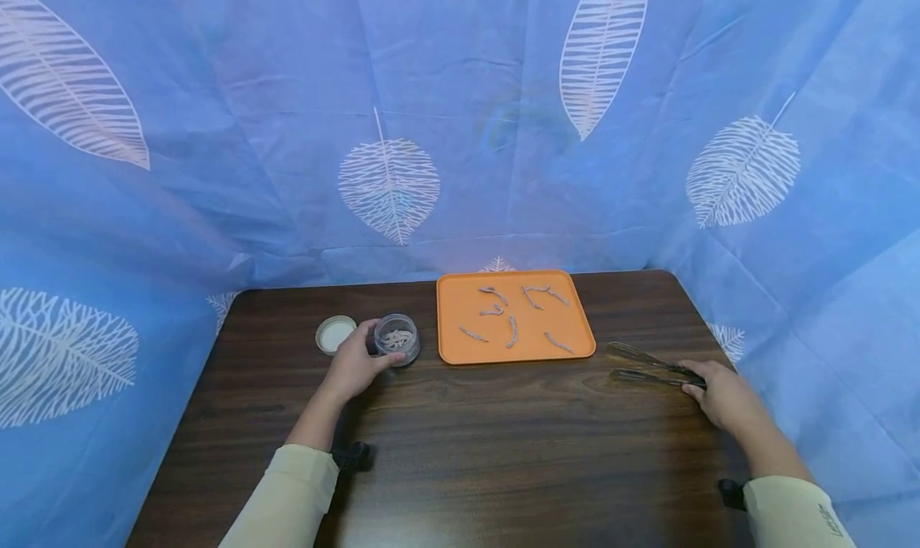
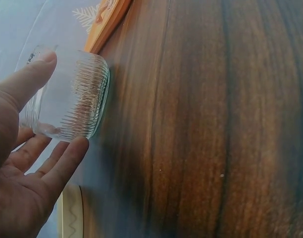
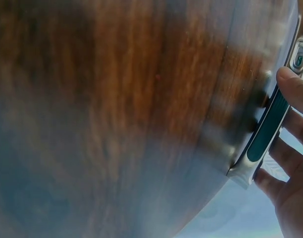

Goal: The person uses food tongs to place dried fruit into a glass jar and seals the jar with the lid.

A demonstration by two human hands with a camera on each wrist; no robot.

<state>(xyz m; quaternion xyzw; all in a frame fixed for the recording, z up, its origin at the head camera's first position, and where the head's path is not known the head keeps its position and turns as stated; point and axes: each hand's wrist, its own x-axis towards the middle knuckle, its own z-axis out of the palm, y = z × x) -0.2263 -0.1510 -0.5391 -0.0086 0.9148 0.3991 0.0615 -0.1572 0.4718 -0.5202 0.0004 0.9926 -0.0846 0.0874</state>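
Jar [image 2: 62,94], clear: gripped by left hand [image 1: 355,363]; best held steady. Tongs [image 3: 270,119]: held by right hand [image 1: 726,396], not squeezed; grey strips [image 1: 513,332] best pinched lightly, mid-length.

The place was a small cloth-walled booth around a single table, its type of building impossible to tell. Blue fabric curtains printed with white leaf skeletons [image 1: 467,164] rose in soft folds behind the far edge of the dark brown, wood-grained tabletop [image 1: 503,444] and closed in beyond its left and right edges. At the far corners, the cloth met the rounded tabletop closely.
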